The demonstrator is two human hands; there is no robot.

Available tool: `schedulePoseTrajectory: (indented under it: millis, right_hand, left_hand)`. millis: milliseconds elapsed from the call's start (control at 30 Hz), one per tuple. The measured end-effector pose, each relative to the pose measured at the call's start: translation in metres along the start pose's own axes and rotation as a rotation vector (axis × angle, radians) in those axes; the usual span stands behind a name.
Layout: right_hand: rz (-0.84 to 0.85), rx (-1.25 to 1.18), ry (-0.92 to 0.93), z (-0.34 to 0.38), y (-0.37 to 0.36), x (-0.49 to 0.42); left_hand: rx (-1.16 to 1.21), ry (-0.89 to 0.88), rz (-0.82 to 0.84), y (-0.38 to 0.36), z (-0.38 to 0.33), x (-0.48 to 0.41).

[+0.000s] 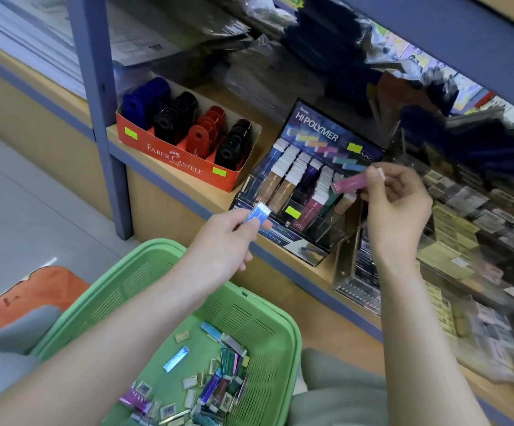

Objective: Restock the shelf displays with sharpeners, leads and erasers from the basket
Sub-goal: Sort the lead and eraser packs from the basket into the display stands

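Shelf (206, 196), right grip (400, 210) pinches pink case (349, 183), left grip (222, 241) blue case (257, 212)

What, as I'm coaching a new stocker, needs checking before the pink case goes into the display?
1. Grip: right hand pinches pink case: ok.
2. Position: pink case is at the right side of the display: ok.
3. Room in the pink row: cannot tell.
4. Other hand: left hand holds blue case in front of the display's near corner: ok.
5. Stock: basket holds more cases: ok.
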State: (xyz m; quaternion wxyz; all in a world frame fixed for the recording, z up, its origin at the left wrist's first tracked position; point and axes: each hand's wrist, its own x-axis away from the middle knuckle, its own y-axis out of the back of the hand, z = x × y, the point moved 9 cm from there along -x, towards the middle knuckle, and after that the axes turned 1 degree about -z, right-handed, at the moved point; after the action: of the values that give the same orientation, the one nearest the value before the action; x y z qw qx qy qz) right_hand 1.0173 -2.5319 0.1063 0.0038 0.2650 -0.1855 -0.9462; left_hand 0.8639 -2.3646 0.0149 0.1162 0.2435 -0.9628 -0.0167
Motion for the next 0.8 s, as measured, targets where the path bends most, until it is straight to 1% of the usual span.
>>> schedulePoseTrajectory:
  millis: [67,100,233,367,567,800]
  right_hand:
    - [-0.030,-0.026,0.039,0.009,0.003,0.001]
    - [-0.019,-0.053,0.041,0.013,0.000,0.002]
    - [0.117,-0.074,0.025,0.021,-0.029,-0.001]
    - [0.227,0.026,0.095,0.034,-0.065,-0.010]
    - [0.481,0.282,0.188,0.037,-0.122,-0.022]
    - [0.607,0.487,0.206,0.040,-0.141,-0.042]
  left_hand:
    - [0.004,0.009,-0.009,0.001,-0.001,-0.001]
    - [0.008,0.011,-0.014,0.002,-0.001,-0.002]
    - [0.030,0.011,-0.040,0.009,-0.006,-0.003]
    - [0.037,0.017,-0.059,0.015,-0.007,-0.005]
    - [0.058,0.030,-0.095,0.031,-0.007,-0.006]
    - [0.066,0.032,-0.114,0.048,-0.010,-0.004]
